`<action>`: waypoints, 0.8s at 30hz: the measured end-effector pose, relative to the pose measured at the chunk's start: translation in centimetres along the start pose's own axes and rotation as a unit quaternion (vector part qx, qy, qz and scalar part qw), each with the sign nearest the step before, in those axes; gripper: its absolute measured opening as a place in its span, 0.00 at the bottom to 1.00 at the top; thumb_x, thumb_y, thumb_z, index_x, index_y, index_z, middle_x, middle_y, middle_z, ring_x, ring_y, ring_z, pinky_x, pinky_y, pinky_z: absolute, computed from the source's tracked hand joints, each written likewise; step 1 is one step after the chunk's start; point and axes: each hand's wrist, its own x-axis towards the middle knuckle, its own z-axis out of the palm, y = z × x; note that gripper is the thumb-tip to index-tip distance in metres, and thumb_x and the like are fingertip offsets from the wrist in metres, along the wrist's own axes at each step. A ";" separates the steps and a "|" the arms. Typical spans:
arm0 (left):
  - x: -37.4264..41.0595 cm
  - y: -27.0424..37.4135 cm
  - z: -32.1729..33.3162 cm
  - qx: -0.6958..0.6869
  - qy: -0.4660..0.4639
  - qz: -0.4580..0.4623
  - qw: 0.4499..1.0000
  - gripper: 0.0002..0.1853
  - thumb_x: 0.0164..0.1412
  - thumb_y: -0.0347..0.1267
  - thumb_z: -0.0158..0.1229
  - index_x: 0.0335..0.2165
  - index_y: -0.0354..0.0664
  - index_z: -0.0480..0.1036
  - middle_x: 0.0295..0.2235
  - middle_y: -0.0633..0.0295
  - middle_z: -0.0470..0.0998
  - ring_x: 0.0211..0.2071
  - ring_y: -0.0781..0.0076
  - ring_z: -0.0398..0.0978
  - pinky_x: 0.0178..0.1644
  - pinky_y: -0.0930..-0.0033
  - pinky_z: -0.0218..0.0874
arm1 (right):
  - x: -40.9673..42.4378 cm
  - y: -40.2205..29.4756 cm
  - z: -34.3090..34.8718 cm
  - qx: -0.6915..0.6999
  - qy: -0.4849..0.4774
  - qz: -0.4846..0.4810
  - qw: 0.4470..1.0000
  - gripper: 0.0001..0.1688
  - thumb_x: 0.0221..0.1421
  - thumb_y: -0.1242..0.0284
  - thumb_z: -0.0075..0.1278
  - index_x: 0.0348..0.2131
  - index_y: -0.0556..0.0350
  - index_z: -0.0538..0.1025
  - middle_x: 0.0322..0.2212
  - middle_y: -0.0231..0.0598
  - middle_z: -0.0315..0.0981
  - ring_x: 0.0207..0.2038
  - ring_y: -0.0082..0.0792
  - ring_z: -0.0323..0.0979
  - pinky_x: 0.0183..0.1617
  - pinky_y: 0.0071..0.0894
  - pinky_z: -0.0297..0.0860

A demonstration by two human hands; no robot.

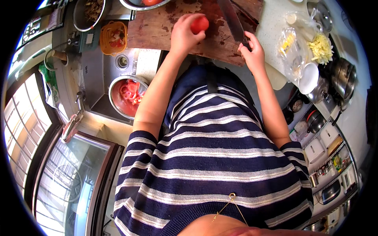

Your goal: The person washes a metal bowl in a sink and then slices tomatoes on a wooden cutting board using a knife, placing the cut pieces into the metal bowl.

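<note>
A red tomato (200,25) is in the grasp of my left hand (186,34), over the middle of a wet, stained wooden cutting board (153,32). By its handle my right hand (252,53) grips a kitchen knife (231,21) near the board's right edge. The broad dark blade points away from me, apart from the tomato. At the far edge a metal bowl (132,6) with red pieces in it is cut off by the picture's rim. To the left, a metal bowl (115,106) of cut tomato stands at the sink, partly hidden behind my left forearm.
Left of the board are the sink drain (122,62), an orange plastic basket (104,44) with scraps and a pot (77,22) of brown food. On the right counter lie plastic bags (291,56), a pale yellow shredded vegetable (320,48) and a white bowl (309,78).
</note>
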 end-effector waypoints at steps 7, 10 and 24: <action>1.7 -0.7 -1.9 -0.049 0.006 -0.152 0.987 0.31 0.49 0.40 0.73 0.53 0.46 0.79 0.44 0.50 0.84 0.44 0.55 0.82 0.52 0.59 0.72 | -1.3 -1.9 1.1 0.093 -0.067 0.155 0.981 0.30 0.64 0.76 0.53 0.63 0.62 0.68 0.27 0.36 0.77 0.20 0.18 0.68 0.23 0.21 0.64; 1.8 -2.1 -2.0 -0.085 0.004 -0.202 0.976 0.31 0.51 0.42 0.72 0.53 0.43 0.79 0.43 0.49 0.84 0.43 0.57 0.83 0.50 0.60 0.73 | -1.5 -2.3 2.3 0.113 -0.098 0.164 0.975 0.30 0.65 0.76 0.52 0.64 0.62 0.68 0.25 0.36 0.75 0.19 0.19 0.67 0.23 0.22 0.64; -1.8 -0.9 0.8 -0.454 -0.050 -0.402 0.793 0.26 0.74 0.44 0.48 0.54 0.29 0.63 0.37 0.38 0.82 0.34 0.52 0.85 0.41 0.61 0.79 | -2.2 -4.1 1.6 0.013 -0.066 0.140 0.988 0.26 0.64 0.73 0.53 0.60 0.56 0.74 0.29 0.34 0.81 0.22 0.21 0.73 0.28 0.26 0.69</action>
